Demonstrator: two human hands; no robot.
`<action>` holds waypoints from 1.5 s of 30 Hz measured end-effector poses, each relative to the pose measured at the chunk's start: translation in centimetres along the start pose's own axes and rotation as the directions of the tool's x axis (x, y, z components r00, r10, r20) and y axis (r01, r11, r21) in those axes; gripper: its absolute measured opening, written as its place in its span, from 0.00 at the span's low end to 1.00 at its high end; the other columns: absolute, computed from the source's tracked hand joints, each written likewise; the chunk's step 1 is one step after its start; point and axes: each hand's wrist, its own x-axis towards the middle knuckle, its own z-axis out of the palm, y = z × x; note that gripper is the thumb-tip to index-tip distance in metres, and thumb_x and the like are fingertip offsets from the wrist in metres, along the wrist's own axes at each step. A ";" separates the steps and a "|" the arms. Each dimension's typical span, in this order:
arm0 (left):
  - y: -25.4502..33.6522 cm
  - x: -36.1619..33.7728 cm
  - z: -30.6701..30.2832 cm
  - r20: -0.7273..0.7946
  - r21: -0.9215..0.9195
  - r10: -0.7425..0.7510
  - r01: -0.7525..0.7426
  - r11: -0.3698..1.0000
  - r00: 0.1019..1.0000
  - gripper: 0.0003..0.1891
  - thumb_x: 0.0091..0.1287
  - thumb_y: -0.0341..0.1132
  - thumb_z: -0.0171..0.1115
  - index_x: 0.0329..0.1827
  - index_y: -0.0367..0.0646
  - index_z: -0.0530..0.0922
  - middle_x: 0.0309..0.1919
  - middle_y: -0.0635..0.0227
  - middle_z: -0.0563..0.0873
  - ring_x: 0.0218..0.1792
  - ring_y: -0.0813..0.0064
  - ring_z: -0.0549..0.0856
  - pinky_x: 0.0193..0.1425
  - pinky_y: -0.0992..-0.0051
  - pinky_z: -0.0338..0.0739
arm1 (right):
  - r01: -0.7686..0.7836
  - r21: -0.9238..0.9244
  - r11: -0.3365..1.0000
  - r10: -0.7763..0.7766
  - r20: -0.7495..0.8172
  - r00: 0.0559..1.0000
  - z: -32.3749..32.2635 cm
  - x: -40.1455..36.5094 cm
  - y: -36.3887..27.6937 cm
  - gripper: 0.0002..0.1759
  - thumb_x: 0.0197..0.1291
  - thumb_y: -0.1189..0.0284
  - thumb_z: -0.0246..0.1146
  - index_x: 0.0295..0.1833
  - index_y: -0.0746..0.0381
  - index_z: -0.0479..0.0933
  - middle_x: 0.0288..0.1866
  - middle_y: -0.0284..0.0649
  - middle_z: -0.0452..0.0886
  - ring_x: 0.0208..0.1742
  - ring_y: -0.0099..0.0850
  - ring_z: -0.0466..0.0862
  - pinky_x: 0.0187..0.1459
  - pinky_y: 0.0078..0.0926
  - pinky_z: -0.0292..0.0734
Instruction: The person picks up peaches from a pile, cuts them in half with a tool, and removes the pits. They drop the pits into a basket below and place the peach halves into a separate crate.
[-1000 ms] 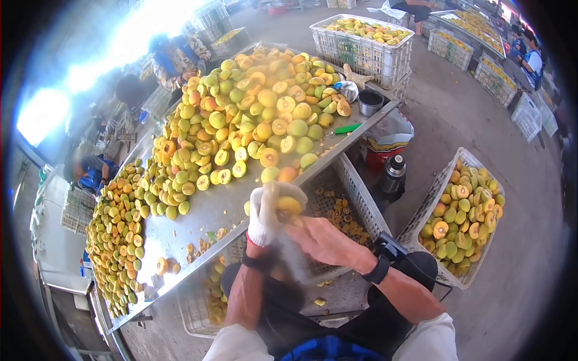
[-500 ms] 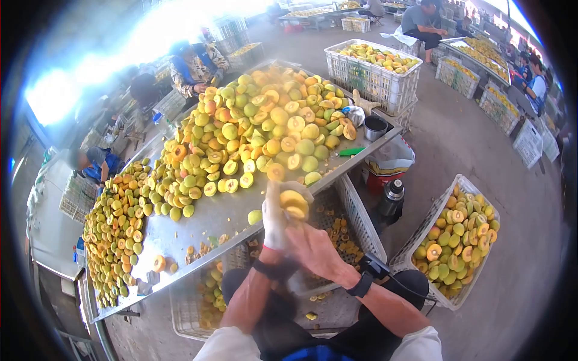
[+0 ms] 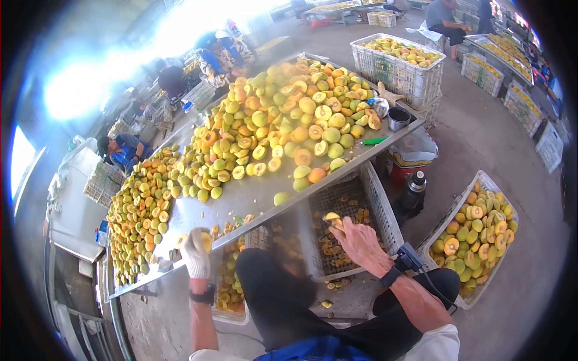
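My left hand (image 3: 196,253), in a white glove, is closed around a yellow fruit half (image 3: 206,242) at the table's near edge. Bare-skinned, my right hand (image 3: 359,242) is above a crate of pits and scraps (image 3: 342,256), its fingers closed on a yellow fruit piece (image 3: 333,219). Any tool in that hand is too small to tell. Beyond both hands, halved yellow-green fruit (image 3: 265,120) lies heaped on the metal table (image 3: 232,204). A few fruits rest near its edge, and a green-handled tool (image 3: 374,141) lies to their right.
A crate of fruit halves (image 3: 469,240) stands at the right, near a black thermos (image 3: 414,191). Another full crate (image 3: 397,63) stands beyond the table. A dark cup (image 3: 398,118) sits on the table corner. Several people work at the back and left.
My hands have moved apart: the left went left to the table edge with a fruit half, the right moved over the scrap crate with a piece. The view has shifted.
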 end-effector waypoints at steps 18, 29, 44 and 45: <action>6.5 14.0 19.9 0.448 0.030 0.299 -0.348 0.937 0.842 0.20 0.75 0.50 0.58 0.52 0.45 0.89 0.42 0.51 0.91 0.46 0.51 0.90 0.50 0.61 0.82 | -0.141 -0.346 0.927 0.288 0.421 0.860 5.8 -6.8 10.7 0.15 0.73 0.64 0.59 0.49 0.67 0.77 0.37 0.57 0.88 0.42 0.56 0.90 0.43 0.54 0.85; 3.6 20.7 31.0 0.306 0.244 0.314 -0.393 0.887 0.899 0.18 0.73 0.49 0.57 0.48 0.48 0.90 0.42 0.51 0.91 0.46 0.48 0.90 0.52 0.55 0.82 | -0.171 -0.285 0.943 0.261 0.315 0.913 6.0 -7.2 11.8 0.17 0.74 0.61 0.60 0.47 0.67 0.74 0.27 0.57 0.85 0.32 0.56 0.88 0.33 0.56 0.82; 0.1 28.9 34.9 0.162 0.355 0.284 -0.324 0.877 0.945 0.15 0.75 0.43 0.58 0.52 0.47 0.89 0.45 0.50 0.90 0.48 0.49 0.89 0.54 0.56 0.83 | -0.229 -0.157 0.961 0.276 0.450 0.849 4.0 -6.1 11.6 0.16 0.74 0.63 0.60 0.54 0.63 0.69 0.28 0.59 0.85 0.33 0.61 0.87 0.36 0.58 0.80; 0.1 29.6 35.4 0.176 0.359 0.285 -0.331 0.873 0.942 0.15 0.75 0.43 0.59 0.52 0.47 0.88 0.44 0.50 0.90 0.48 0.49 0.89 0.54 0.56 0.83 | -0.237 -0.120 0.964 0.266 0.440 0.858 3.6 -5.5 10.6 0.16 0.74 0.63 0.60 0.55 0.63 0.69 0.29 0.59 0.85 0.34 0.61 0.87 0.36 0.58 0.80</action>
